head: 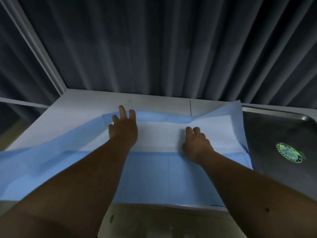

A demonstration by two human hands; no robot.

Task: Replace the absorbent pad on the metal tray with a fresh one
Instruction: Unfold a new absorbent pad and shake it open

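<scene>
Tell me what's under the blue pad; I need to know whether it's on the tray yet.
The blue pad lies on the white table, beside the metal tray, overlapping only its left edge. Both hands press it; anything beneath is hidden.

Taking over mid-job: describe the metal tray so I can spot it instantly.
Start at the white table in front of the dark curtain. The blue and white absorbent pad covers its middle; the metal tray lies just beyond the pad's right edge. It is the only shiny grey surface, bearing a round green sticker.
</scene>
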